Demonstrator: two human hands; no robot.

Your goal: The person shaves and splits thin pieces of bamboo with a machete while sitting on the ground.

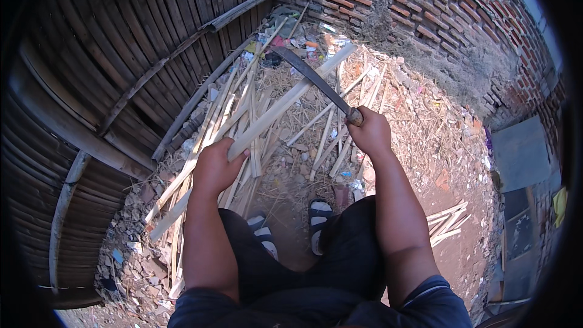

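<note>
My left hand [217,165] is closed round a long pale strip of split bamboo [276,111], which slants from beside my left forearm up to the far middle. In my right hand [370,132] is the wooden handle of a machete [314,79] with a long, dark, slightly curved blade. The blade crosses over the upper part of the strip, its tip pointing far left; whether it touches the strip I cannot tell. Several more bamboo strips [209,127] lie in a loose pile beneath and left of the held one. Others [331,136] lie scattered ahead of my feet.
A dark slatted bamboo wall [115,42] closes the left side, and a brick wall [425,12] stands behind and to the right. Rubble and litter [146,261] cover the ground. My sandalled feet [319,222] are below. A small stack of short strips [446,223] lies at right.
</note>
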